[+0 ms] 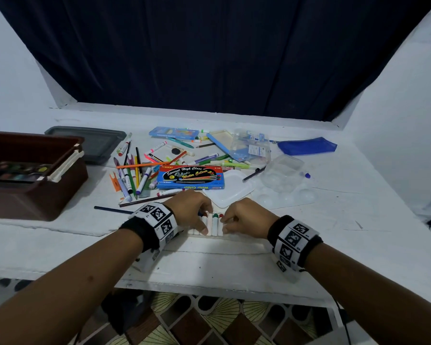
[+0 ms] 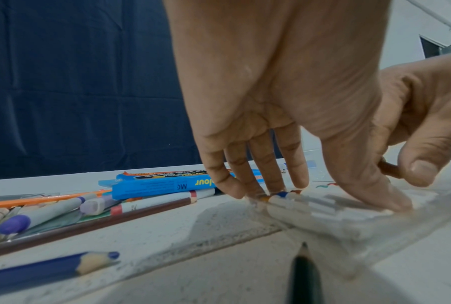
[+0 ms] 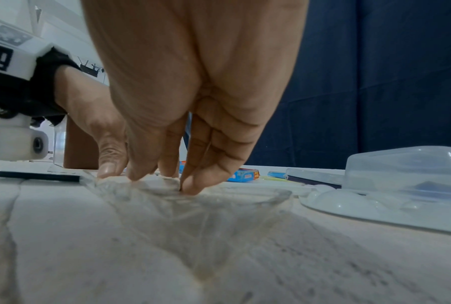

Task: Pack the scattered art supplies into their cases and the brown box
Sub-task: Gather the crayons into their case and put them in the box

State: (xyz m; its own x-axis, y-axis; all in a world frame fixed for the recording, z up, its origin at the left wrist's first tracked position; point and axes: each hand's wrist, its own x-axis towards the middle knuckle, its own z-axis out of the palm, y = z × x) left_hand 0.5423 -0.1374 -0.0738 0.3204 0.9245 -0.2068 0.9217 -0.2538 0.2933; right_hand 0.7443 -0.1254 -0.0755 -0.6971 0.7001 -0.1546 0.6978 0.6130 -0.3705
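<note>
A row of white markers point(image 1: 213, 224) with coloured caps lies in a shallow clear plastic case point(image 3: 219, 205) near the table's front edge. My left hand point(image 1: 202, 221) spans the left markers lengthwise, with its fingertips at the caps and its thumb on the near ends. My right hand point(image 1: 225, 224) pinches the row's right side the same way, beside a red-capped marker. In the left wrist view the fingers point(image 2: 271, 185) touch the blue and orange caps. The brown box point(image 1: 35, 195) stands at the far left with a paint palette inside.
Loose pens and pencils point(image 1: 135, 175) are heaped behind my left hand, beside a blue watercolour box point(image 1: 190, 178). A white lid point(image 1: 232, 190), clear plastic containers point(image 1: 281, 173), a blue pouch point(image 1: 306, 145) and a grey lid point(image 1: 95, 143) lie farther back. A dark blue pencil point(image 1: 112, 209) lies to the left.
</note>
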